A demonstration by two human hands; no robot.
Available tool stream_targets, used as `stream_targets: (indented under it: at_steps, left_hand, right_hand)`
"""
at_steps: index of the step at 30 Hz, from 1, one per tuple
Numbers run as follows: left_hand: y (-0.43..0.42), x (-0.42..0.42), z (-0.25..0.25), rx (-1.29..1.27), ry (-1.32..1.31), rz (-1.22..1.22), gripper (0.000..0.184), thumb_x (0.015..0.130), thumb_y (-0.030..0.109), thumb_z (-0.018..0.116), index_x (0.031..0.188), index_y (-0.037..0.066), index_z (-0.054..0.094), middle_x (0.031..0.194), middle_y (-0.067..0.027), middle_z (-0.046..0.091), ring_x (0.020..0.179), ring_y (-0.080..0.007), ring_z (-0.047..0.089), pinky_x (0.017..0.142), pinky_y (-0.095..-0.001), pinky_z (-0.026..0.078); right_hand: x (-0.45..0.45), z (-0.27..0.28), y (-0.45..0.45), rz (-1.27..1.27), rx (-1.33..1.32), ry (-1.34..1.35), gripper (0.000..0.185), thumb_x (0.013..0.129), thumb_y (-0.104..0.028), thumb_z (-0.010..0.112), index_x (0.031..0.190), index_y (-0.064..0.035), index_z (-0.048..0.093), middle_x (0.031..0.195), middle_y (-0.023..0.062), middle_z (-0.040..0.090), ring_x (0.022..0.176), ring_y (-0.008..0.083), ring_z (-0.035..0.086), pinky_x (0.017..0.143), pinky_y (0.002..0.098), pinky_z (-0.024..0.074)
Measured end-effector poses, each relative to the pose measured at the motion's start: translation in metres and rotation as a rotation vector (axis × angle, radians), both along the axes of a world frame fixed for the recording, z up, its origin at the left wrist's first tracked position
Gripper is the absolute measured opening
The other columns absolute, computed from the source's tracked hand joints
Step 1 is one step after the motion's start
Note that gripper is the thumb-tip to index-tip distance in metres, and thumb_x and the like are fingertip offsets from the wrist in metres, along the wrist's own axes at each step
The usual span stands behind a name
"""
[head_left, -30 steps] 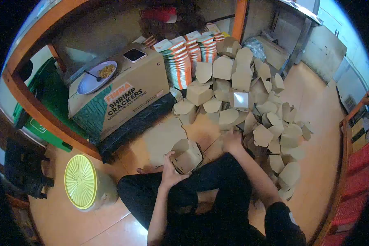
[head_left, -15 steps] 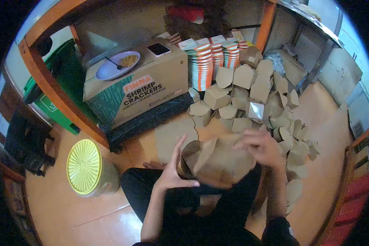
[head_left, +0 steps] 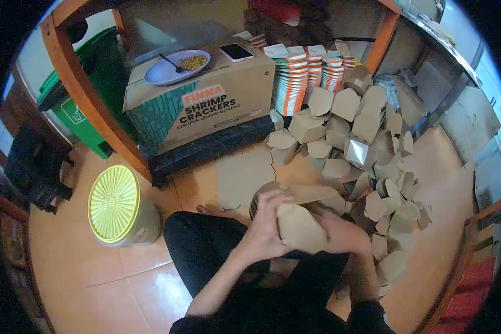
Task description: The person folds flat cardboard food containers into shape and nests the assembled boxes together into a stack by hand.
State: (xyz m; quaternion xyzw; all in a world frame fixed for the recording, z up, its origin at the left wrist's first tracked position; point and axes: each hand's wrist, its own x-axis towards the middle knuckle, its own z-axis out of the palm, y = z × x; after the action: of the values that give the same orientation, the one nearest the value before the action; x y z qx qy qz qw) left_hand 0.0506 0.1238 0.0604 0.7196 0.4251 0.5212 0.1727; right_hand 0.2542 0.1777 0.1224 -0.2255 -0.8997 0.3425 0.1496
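A brown paper food box point(head_left: 301, 228) with rounded flaps is between my two hands above my lap, partly folded. My left hand point(head_left: 264, 229) grips its left side, fingers curled over the top edge. At the opposite side, my right hand point(head_left: 344, 235) holds the box, its fingertips hidden behind the cardboard. More brown cardboard shows just behind my left hand. Beyond it, a flat cardboard sheet point(head_left: 245, 177) lies on the tiled floor. To the right spreads a heap of folded brown paper boxes point(head_left: 367, 114).
A large shrimp crackers carton point(head_left: 206, 114) bears a plate of food point(head_left: 175, 68) with a fork and a phone point(head_left: 236, 52). Orange-and-white stacks point(head_left: 289, 83) stand behind the heap. On the left are a yellow-lidded tub point(head_left: 114, 205), a green bin point(head_left: 86, 122) and a wooden post point(head_left: 94, 94).
Both hands have closed in on the box. My left hand moved right and wrapped over its edge; my right hand came down to its side. The camera view shifted slightly.
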Motion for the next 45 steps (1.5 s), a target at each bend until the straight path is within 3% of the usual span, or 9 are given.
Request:
stream_targets:
  at_steps: [7, 12, 21, 24, 26, 32, 35, 38, 45]
  left_hand:
    - [0.002, -0.019, -0.015, 0.004, -0.134, 0.076, 0.116, 0.051, 0.040, 0.096, 0.142, 0.012, 0.029, 0.140, -0.0217, 0.029, 0.139, -0.0452, 0.027, 0.114, -0.0571, 0.030]
    - [0.018, -0.060, -0.076, -0.304, 0.238, 0.124, 0.114, 0.051, 0.041, 0.095, 0.142, 0.014, 0.034, 0.153, -0.0241, 0.019, 0.143, -0.0484, 0.018, 0.115, -0.0618, 0.024]
    - [0.024, -0.048, -0.152, -0.475, 0.016, 0.074, 0.116, 0.054, 0.030, 0.096, 0.138, -0.004, 0.024, 0.135, -0.0252, 0.044, 0.134, -0.0402, 0.040, 0.112, -0.0449, 0.035]
    - [0.026, -0.048, -0.158, -0.426, -0.098, 0.058, 0.106, 0.054, 0.026, 0.093, 0.135, 0.000, 0.030, 0.128, -0.0231, 0.049, 0.126, -0.0409, 0.047, 0.104, -0.0455, 0.040]
    - [0.024, -0.046, -0.149, -0.419, -0.054, 0.092, 0.104, 0.054, 0.025, 0.093, 0.133, 0.001, 0.030, 0.126, -0.0233, 0.051, 0.124, -0.0411, 0.049, 0.102, -0.0451, 0.042]
    - [0.024, -0.043, -0.148, -0.442, -0.057, 0.122, 0.100, 0.054, 0.024, 0.093, 0.129, 0.004, 0.030, 0.122, -0.0223, 0.051, 0.119, -0.0402, 0.052, 0.099, -0.0447, 0.044]
    - [0.022, -0.042, -0.141, -0.456, -0.054, 0.151, 0.097, 0.054, 0.024, 0.092, 0.127, 0.005, 0.032, 0.120, -0.0209, 0.051, 0.117, -0.0395, 0.053, 0.099, -0.0443, 0.044]
    - [0.024, -0.041, -0.151, -0.565, -0.080, 0.136, 0.104, 0.050, 0.026, 0.095, 0.128, 0.005, 0.029, 0.122, -0.0204, 0.049, 0.119, -0.0386, 0.052, 0.101, -0.0441, 0.043]
    - [0.026, -0.042, -0.155, -0.484, -0.043, 0.115, 0.108, 0.049, 0.027, 0.096, 0.128, 0.004, 0.027, 0.123, -0.0211, 0.049, 0.121, -0.0396, 0.051, 0.102, -0.0447, 0.044]
  right_hand:
    - [0.038, -0.055, 0.046, -0.208, -0.080, 0.101, 0.075, 0.079, -0.028, 0.072, 0.144, -0.0046, 0.043, 0.147, 0.0231, 0.043, 0.139, 0.0381, 0.037, 0.116, 0.0429, 0.0311]
    - [0.064, -0.070, 0.097, -0.248, -0.158, -0.131, 0.080, 0.077, -0.034, 0.073, 0.145, -0.0055, 0.041, 0.149, 0.0228, 0.040, 0.140, 0.0384, 0.035, 0.116, 0.0431, 0.0300]
    - [-0.052, -0.092, 0.089, 0.016, -0.143, -0.493, 0.090, 0.074, -0.045, 0.075, 0.148, -0.0071, 0.038, 0.153, 0.0224, 0.036, 0.142, 0.0389, 0.032, 0.118, 0.0435, 0.0280]
    - [-0.065, -0.089, 0.084, 0.029, -0.170, -0.575, 0.094, 0.073, -0.049, 0.076, 0.148, -0.0077, 0.037, 0.154, 0.0223, 0.034, 0.143, 0.0391, 0.031, 0.118, 0.0436, 0.0273]
    - [-0.054, -0.149, 0.087, -0.053, -0.038, -0.378, 0.093, 0.071, -0.049, 0.074, 0.148, -0.0109, 0.039, 0.155, 0.0221, 0.033, 0.140, 0.0419, 0.035, 0.116, 0.0453, 0.0316]
    - [-0.091, -0.094, 0.058, -0.272, -0.200, -0.754, 0.103, 0.072, -0.045, 0.073, 0.153, -0.0081, 0.022, 0.152, 0.0334, 0.026, 0.130, 0.0437, 0.048, 0.111, 0.0452, 0.0375]
    - [-0.093, -0.120, 0.053, -0.318, -0.104, -0.773, 0.088, 0.078, -0.038, 0.066, 0.154, -0.0227, 0.025, 0.149, 0.0419, 0.023, 0.132, 0.0585, 0.037, 0.109, 0.0560, 0.0369]
    - [-0.089, -0.154, 0.051, -0.330, 0.004, -0.703, 0.085, 0.080, -0.038, 0.066, 0.154, -0.0257, 0.026, 0.152, 0.0396, 0.019, 0.127, 0.0589, 0.042, 0.107, 0.0581, 0.0385]
    - [-0.107, -0.206, 0.046, -0.453, -0.014, -0.710, 0.090, 0.085, -0.049, 0.063, 0.145, 0.0040, 0.023, 0.141, 0.0365, 0.034, 0.120, 0.0547, 0.047, 0.102, 0.0558, 0.0416]
